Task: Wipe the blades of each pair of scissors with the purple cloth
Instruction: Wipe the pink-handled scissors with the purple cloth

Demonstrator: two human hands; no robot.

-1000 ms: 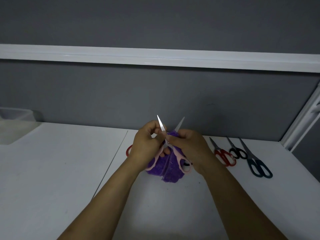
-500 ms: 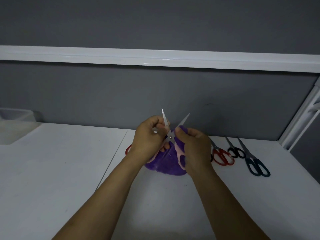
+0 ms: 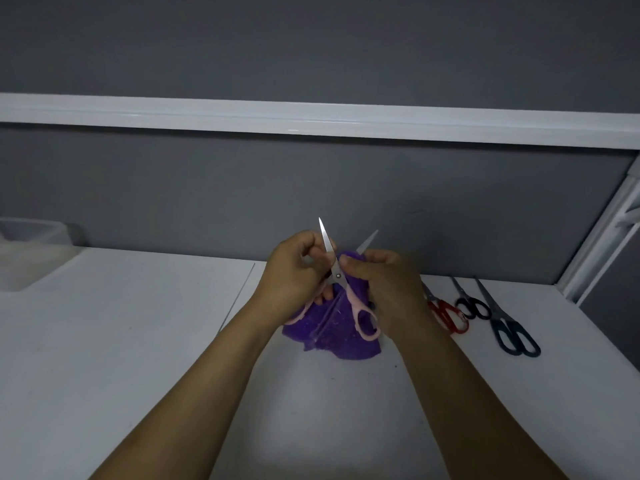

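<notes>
Pink-handled scissors (image 3: 349, 296) are held above the white table, blades spread in a V and pointing up. My left hand (image 3: 294, 275) grips them near the pivot and left handle. My right hand (image 3: 388, 285) holds the purple cloth (image 3: 332, 327) bunched around the right blade, whose tip sticks out above my fingers. The cloth hangs down below both hands. To the right, red-handled scissors (image 3: 448, 315), small black-handled scissors (image 3: 472, 306) and larger dark blue-handled scissors (image 3: 512, 336) lie on the table.
A grey partition wall with a white rail (image 3: 311, 123) stands behind the table. A translucent plastic bin (image 3: 24, 251) sits at the far left. A seam (image 3: 239, 296) runs across the table left of my hands. A white frame post (image 3: 599, 237) rises at right.
The red handle seen behind my left wrist earlier is now hidden. The cloth in my right hand has slid along the right blade. The scissors stay spread open.
</notes>
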